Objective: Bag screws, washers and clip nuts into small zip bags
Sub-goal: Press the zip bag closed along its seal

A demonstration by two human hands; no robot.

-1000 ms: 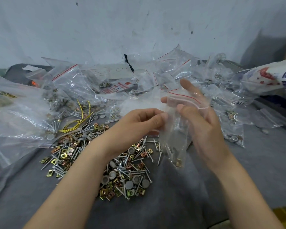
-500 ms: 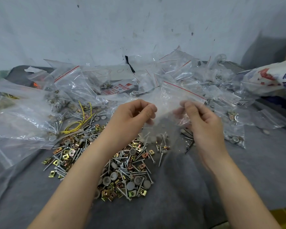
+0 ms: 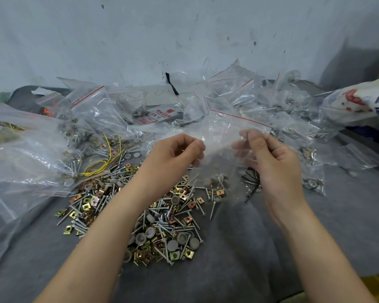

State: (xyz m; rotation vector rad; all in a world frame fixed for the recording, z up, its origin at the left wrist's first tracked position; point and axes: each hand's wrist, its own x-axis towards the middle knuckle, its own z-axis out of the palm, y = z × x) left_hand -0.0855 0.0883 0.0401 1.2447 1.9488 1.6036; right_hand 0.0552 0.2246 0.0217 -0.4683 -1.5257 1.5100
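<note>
Small zip bag (image 3: 223,136) held above the grey cloth (image 3: 249,248) between both hands. The left hand (image 3: 175,152) pinches its left edge with curled fingers. The right hand (image 3: 269,158) pinches its right side, thumb in front, fingers blurred behind the film. Whether the screws and washers seen through its lower part lie inside or beneath cannot be told. The loose hardware pile (image 3: 162,226) below the left hand is partly hidden by the forearm. A printed sack (image 3: 359,101), right of the right hand, is cut off by the frame edge.
</note>
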